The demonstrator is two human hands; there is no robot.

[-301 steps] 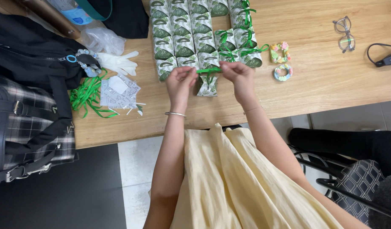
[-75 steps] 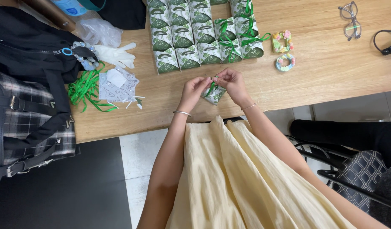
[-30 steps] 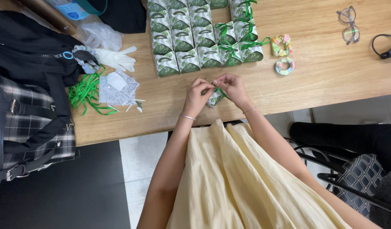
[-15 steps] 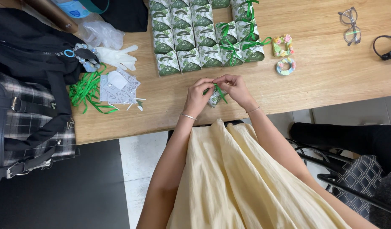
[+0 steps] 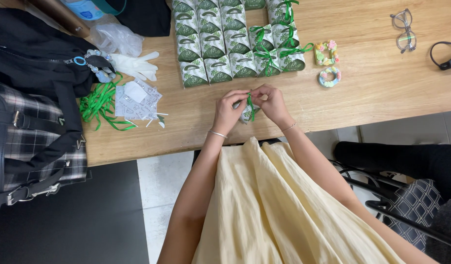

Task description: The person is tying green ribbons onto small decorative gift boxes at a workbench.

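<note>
Near the table's (image 5: 362, 105) front edge, the left hand (image 5: 229, 111) and right hand (image 5: 273, 101) pinch a green ribbon (image 5: 250, 106) closed between their fingertips, the strand running toward the person over the small gift box (image 5: 246, 113) wedged between both hands, equally near each.

Small boxes (image 5: 220, 49) lie in rows behind the hands (image 5: 250, 105), ribbons (image 5: 100, 105) left.
</note>
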